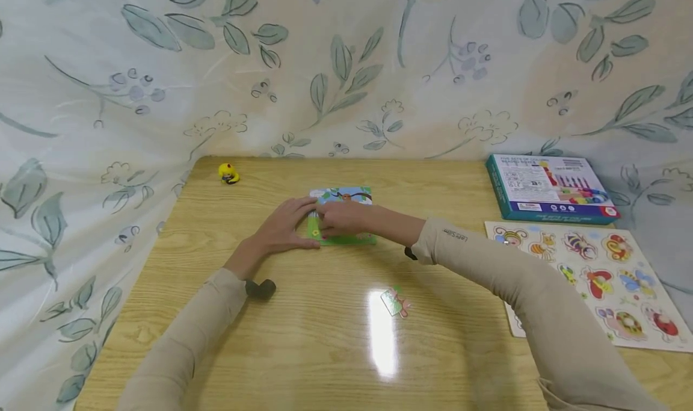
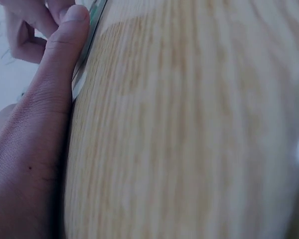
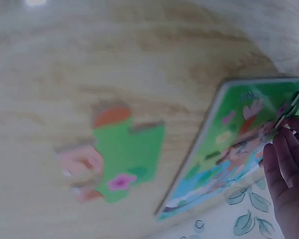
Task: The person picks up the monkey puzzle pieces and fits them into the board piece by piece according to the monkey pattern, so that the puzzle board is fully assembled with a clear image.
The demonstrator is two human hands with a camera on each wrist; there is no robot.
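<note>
A small, brightly coloured jigsaw puzzle board (image 1: 354, 241) lies flat on the wooden table, showing a green, blue and brown cartoon picture. My left hand (image 1: 281, 227) rests along its left side, fingers extended and thumb against the near left corner. Over the board reaches my right hand (image 1: 346, 217), its fingers bent and pinching a puzzle piece (image 3: 290, 112) at the board's left part; that piece is mostly hidden by the fingers. One loose puzzle piece (image 1: 395, 302), green with a pink flower in the right wrist view, lies on the table nearer to me.
At the back left sits a small yellow toy (image 1: 228, 173). A teal-edged box (image 1: 552, 188) stands at the back right, with an insect-picture board (image 1: 587, 278) in front of it, partly under my right sleeve. Patterned cloth (image 1: 346, 68) hangs behind the table.
</note>
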